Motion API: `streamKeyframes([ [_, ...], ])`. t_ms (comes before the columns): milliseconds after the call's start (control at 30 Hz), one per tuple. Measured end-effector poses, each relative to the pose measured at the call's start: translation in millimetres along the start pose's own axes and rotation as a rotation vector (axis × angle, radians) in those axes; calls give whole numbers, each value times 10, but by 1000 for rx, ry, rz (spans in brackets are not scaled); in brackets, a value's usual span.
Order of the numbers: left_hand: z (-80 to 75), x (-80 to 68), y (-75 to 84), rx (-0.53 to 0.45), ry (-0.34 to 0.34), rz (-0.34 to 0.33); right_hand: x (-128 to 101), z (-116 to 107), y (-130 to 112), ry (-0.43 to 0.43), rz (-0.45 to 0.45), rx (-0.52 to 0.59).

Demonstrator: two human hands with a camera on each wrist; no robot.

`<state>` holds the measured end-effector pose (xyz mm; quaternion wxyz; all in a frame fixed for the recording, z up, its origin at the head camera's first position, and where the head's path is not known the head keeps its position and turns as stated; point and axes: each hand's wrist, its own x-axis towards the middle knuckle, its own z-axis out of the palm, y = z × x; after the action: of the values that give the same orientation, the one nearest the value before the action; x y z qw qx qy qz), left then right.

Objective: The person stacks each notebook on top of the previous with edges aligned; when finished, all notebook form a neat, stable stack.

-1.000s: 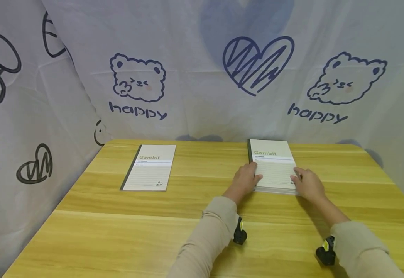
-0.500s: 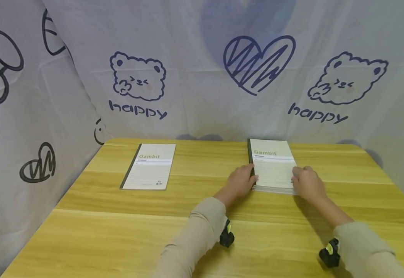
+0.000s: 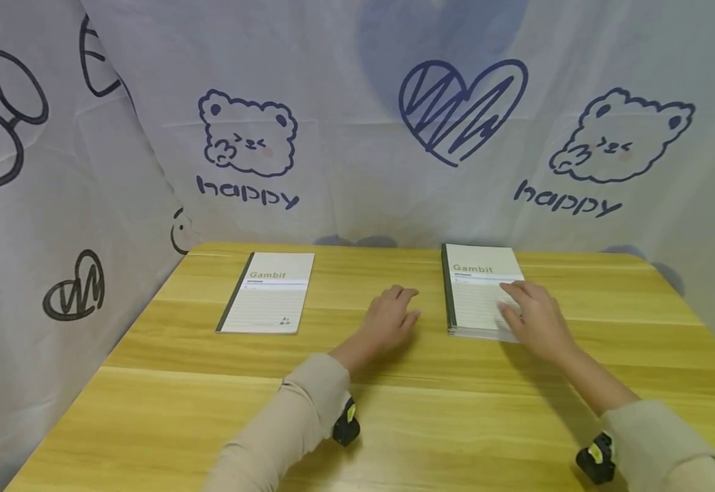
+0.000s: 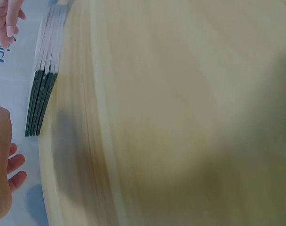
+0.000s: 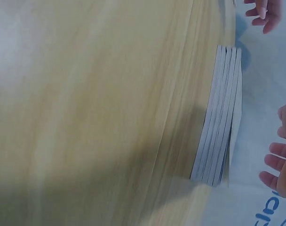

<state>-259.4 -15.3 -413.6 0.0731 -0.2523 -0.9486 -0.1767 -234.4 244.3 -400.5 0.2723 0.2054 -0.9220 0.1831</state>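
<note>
Right hand (image 3: 532, 314): lay flat on the notebook stack (image 3: 477, 290), right of centre, fingers straight, steadying it
Left hand (image 3: 389, 321): relaxed, holding nothing, on the desk (image 3: 357, 403) beside the stack (clear of its spine)
Single notebook (image 3: 268, 302): left of centre, apart

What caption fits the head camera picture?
Right hand rests on a stack of Gambit notebooks; left hand hovers beside it.

A pale wooden bench (image 3: 209, 410) fills the foreground. Behind it hangs a white cloth backdrop (image 3: 345, 171) printed with bears, hearts and "happy".
</note>
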Motion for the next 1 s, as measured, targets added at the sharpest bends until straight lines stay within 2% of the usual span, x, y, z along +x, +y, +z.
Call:
streamKeyframes([
  [133, -72, -133, -124, -44, 27, 6, 12, 27, -76, -46, -5, 15],
  [367, -135, -347, -379, -41, 96, 40, 19, 107, -245, -211, -15, 10],
  [600, -158, -536, -573, -28, 62, 17, -75, 262, -458, -357, -79, -36],
  [767, -181, -662, -684, 12, 26, 7, -118, 369, -625, -413, -124, -32],
  [1000, -227, -840, -843, 88, -2, 8, -79, 473, -820, -479, -106, 4],
])
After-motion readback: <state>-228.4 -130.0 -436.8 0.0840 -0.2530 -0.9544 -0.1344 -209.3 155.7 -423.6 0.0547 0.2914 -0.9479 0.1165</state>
